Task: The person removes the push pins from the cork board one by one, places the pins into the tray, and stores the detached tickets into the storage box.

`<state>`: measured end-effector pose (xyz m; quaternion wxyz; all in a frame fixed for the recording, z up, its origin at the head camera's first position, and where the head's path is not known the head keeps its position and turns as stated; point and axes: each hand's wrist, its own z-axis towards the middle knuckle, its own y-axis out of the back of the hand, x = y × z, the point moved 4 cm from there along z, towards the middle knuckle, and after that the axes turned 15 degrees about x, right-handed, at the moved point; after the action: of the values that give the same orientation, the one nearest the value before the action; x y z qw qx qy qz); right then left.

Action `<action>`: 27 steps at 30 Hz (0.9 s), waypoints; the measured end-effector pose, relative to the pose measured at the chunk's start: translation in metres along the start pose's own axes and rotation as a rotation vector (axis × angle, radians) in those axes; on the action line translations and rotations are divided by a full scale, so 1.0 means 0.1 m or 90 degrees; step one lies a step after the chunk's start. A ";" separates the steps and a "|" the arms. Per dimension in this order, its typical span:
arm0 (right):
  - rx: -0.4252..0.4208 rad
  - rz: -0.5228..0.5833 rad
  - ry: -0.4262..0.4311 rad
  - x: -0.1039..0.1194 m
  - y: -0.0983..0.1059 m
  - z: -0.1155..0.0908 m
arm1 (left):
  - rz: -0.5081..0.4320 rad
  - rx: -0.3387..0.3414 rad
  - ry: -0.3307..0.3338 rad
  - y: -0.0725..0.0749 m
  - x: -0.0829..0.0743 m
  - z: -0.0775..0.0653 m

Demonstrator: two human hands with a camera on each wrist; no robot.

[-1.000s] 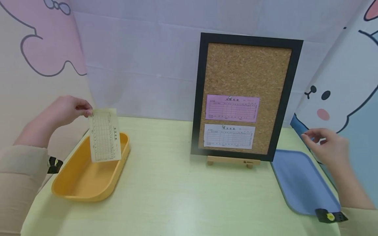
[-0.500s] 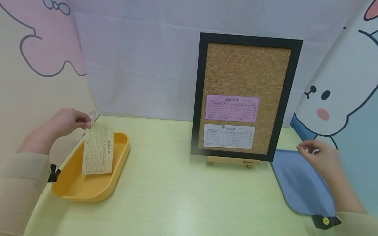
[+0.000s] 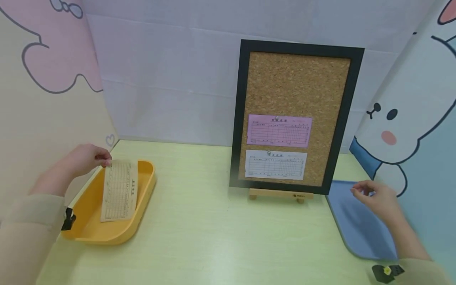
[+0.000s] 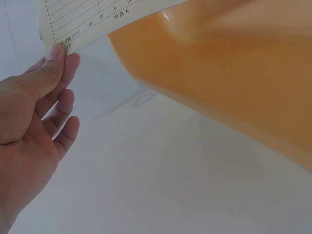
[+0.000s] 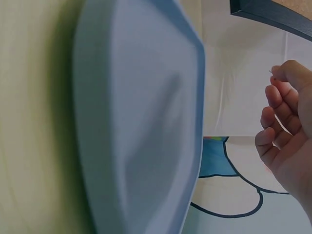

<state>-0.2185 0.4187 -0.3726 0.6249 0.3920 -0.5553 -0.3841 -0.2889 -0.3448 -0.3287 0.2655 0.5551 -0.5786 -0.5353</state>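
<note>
**Cream rectangular paper slip [image 3: 119, 194] held at left**

The left hand [image 3: 86, 159] pinches the slip's far-left corner over the rounded yellow plastic tray [image 3: 89, 217]; the right hand [image 3: 377, 200] pinches a tiny pin-like object [image 5: 271, 72]. Likely light, limp and creasable, the slip suits edge holds.

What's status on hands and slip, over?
Left hand pinches cream receipt slip by corner, over yellow tray. Right hand pinches apparent pin near blue tray. No obstruction visible.
</note>
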 end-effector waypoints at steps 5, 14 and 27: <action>0.043 -0.022 0.029 -0.05 -0.10 0.01 | -0.022 0.022 0.020 -0.13 0.03 0.02; 0.127 -0.056 0.045 -0.21 -0.29 0.01 | -0.027 0.036 0.013 -0.26 0.05 0.06; 0.218 -0.054 0.033 -0.39 -0.41 0.02 | -0.010 0.036 -0.013 -0.38 0.02 0.10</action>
<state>-0.2257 0.4382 -0.4257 0.5461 0.5257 -0.5792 -0.2999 -0.2852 -0.3363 -0.3666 0.2399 0.5611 -0.5919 -0.5265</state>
